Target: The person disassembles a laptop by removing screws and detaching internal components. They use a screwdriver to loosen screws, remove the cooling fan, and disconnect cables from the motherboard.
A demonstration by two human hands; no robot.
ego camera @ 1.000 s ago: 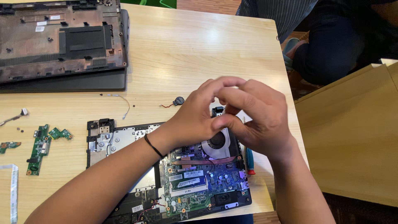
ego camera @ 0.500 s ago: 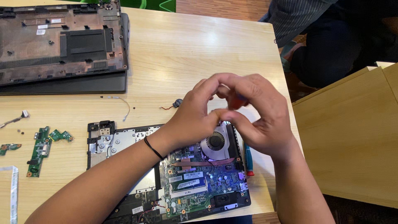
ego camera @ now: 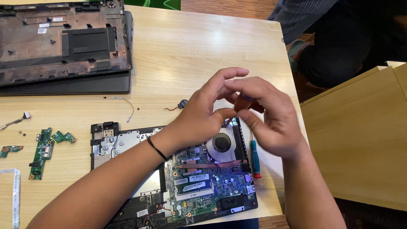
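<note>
Copper-brown flat strip (ego camera: 242,103) is being pinched between the right hand (ego camera: 271,123) and left hand (ego camera: 202,118), each grip grasping it above the cooling fan (ego camera: 221,142) of the opened laptop (ego camera: 186,178) on the counter (ego camera: 199,51). Gentle, even handling is advisable; it appears thin and flexible.

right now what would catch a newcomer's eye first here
Two hands, left hand and right hand, meet over the opened laptop at the table's near edge, fingers pinched together above its round fan. A blue screwdriver lies just right of the laptop. The removed bottom cover sits at far left, with small green boards at the left.
</note>
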